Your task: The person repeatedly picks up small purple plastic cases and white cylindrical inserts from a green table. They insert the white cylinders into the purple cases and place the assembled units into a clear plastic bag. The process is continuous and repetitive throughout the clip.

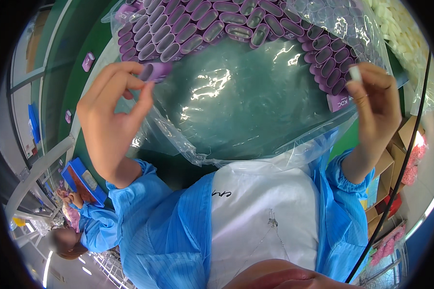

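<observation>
My left hand pinches a hollow purple oval casing between thumb and fingers, its open end toward my palm. On the other side my right hand grips a small white piece at its fingertips; its exact shape is too small to tell. Many matching purple casings stand packed in rows, openings up, along the far edge of a transparent plastic sheet. Another group of casings stands just left of my right hand.
A heap of pale cream pieces lies at the far right in plastic. Single purple casings sit at the left edge. Cardboard boxes stand on the right, near a dark cable. At lower left, a person in blue works beside a blue tray.
</observation>
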Tool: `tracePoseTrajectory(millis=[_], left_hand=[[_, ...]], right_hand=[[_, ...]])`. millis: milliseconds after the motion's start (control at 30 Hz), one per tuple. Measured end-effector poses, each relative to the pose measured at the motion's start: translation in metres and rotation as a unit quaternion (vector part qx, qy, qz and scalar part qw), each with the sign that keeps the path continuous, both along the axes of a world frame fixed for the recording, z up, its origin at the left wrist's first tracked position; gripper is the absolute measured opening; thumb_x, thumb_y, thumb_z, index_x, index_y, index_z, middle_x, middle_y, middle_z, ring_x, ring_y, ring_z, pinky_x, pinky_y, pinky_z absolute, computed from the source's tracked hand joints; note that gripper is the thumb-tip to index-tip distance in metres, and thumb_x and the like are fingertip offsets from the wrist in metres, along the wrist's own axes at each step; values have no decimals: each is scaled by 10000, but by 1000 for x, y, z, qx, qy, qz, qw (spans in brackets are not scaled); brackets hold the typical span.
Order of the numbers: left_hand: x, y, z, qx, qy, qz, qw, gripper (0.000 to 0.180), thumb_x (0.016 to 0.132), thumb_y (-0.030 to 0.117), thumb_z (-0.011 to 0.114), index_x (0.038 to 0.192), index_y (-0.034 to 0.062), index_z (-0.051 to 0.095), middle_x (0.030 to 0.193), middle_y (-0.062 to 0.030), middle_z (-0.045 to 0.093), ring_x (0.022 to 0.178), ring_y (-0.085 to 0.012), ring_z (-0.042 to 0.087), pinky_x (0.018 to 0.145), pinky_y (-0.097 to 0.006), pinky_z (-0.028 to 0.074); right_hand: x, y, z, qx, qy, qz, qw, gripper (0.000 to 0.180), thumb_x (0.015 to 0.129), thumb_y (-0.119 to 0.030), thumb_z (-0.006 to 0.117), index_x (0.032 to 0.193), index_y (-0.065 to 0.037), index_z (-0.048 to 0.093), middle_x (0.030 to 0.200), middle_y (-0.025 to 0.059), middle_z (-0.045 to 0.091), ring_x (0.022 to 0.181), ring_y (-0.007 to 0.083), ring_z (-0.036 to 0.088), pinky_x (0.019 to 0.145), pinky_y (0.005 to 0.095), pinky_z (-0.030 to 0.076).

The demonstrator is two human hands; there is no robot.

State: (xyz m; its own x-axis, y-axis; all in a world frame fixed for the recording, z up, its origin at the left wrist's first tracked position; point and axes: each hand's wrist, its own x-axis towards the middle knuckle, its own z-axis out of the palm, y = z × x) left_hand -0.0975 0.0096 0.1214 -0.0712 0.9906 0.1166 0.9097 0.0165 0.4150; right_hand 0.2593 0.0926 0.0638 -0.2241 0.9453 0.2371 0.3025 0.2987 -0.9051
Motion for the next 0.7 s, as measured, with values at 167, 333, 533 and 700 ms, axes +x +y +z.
tracePoseTrajectory(millis=[167, 333, 533, 700], left_hand=[[64, -1, -41, -29, -621, 23, 783, 297, 742, -127, 772, 1009, -46, 671, 1054, -166, 650, 918, -199, 678, 777, -343, 592], [80, -1, -90, -57, -493, -166, 852, 420, 745, -100, 784, 1145, -6, 697, 1102, -128, 666, 1026, -206, 691, 831, -326, 593], [86, 1, -109, 76, -302, -177, 934, 364, 695, -28, 829, 1046, 32, 756, 984, -103, 734, 928, -251, 677, 750, -336, 567], [90, -3, -118, 80, -294, -154, 940, 338, 685, -8, 841, 1009, 54, 772, 906, -67, 744, 883, -240, 659, 705, -325, 553]], right_hand=[[-48, -37, -13, -179, 242, 187, 935, 256, 913, 85, 669, 1155, 61, 590, 1147, 189, 650, 870, 143, 656, 682, 249, 549], [-64, -41, -18, -154, 197, 174, 953, 215, 897, 64, 709, 1107, 35, 679, 1045, 135, 700, 806, 139, 649, 692, 270, 555], [-63, -32, -21, 149, -32, 178, 972, 261, 755, 47, 798, 1003, 13, 728, 1004, 135, 695, 797, 254, 623, 677, 322, 535], [-66, -34, -29, 205, -84, 203, 954, 272, 685, 36, 776, 949, 62, 714, 966, 149, 676, 800, 280, 610, 659, 337, 518]])
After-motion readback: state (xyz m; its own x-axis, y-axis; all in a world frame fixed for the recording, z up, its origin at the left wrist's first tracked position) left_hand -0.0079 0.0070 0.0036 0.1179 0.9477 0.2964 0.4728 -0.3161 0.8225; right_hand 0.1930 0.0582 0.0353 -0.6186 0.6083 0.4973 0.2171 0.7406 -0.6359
